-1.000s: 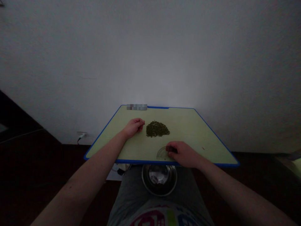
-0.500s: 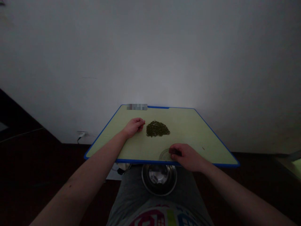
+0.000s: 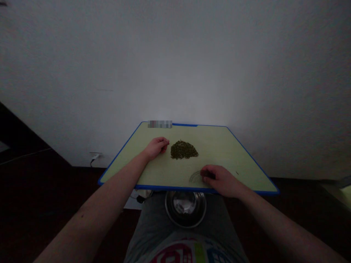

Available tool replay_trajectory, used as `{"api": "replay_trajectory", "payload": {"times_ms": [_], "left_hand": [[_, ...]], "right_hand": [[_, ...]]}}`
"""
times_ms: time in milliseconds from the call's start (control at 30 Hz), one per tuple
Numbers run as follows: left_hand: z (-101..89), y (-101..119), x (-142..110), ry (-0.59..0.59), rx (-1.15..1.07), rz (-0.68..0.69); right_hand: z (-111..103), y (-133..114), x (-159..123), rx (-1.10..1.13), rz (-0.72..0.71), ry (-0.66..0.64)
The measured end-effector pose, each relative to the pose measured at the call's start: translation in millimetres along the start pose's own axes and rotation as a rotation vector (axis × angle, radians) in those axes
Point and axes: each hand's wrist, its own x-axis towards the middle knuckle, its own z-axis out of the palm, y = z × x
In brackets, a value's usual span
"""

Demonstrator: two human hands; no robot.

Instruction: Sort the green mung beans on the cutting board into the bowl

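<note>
A low mound of dark green dried flakes lies near the middle of a pale green cutting board with a blue edge. My left hand rests on the board just left of the mound, fingers curled and apart from it, holding nothing I can see. Nearer the front edge, my right hand is curled at the rim of a clear round plastic piece. Something dark shows under its fingers, too dim to identify.
A steel bowl sits on my grey-clad lap, below the board's front edge. A tiny dark speck lies on the board at right. Behind stands a white wall with a plugged-in socket; a dark floor lies below.
My right hand has slid to the right along the board's front, and the clear round piece has shifted right with it. My left hand and the mound have stayed put.
</note>
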Motion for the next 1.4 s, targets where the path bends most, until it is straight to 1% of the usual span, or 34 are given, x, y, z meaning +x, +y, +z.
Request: {"api": "replay_trajectory", "payload": {"times_ms": [100,267,333,433,533,733,833,1000,1133,1400], "left_hand": [[0.3,0.9,-0.3,-0.002,0.012,-0.009],[1.1,2.1,-0.9,0.007,0.016,-0.003],[1.4,2.5,-1.4,0.004,0.009,-0.002],[1.4,2.3,-1.6,-0.002,0.003,0.004],[1.0,1.1,-0.9,-0.004,-0.004,0.008],[0.7,0.6,0.2,0.005,-0.003,0.001],[0.1,0.9,0.3,0.000,-0.012,-0.004],[-1.2,0.9,0.1,-0.005,0.001,-0.001],[-1.2,1.6,-0.8,-0.004,0.018,-0.008],[1.0,3.4,-1.8,0.002,0.001,-0.002]], "right_hand": [[-9.2,9.1,2.6,-0.043,0.006,0.053],[-26.3,30.6,10.6,-0.089,0.040,0.202],[-29.4,38.5,14.6,-0.103,0.064,0.251],[-27.9,43.7,20.6,-0.097,0.065,0.279],[-21.3,38.3,27.1,-0.093,0.023,0.274],[-5.0,13.4,44.5,-0.142,-0.040,0.268],[2.1,6.3,53.2,-0.167,-0.070,0.250],[8.7,4.8,63.5,-0.223,-0.062,0.260],[8.7,6.1,67.2,-0.243,-0.043,0.278],[9.1,7.9,72.0,-0.244,-0.036,0.268]]}}
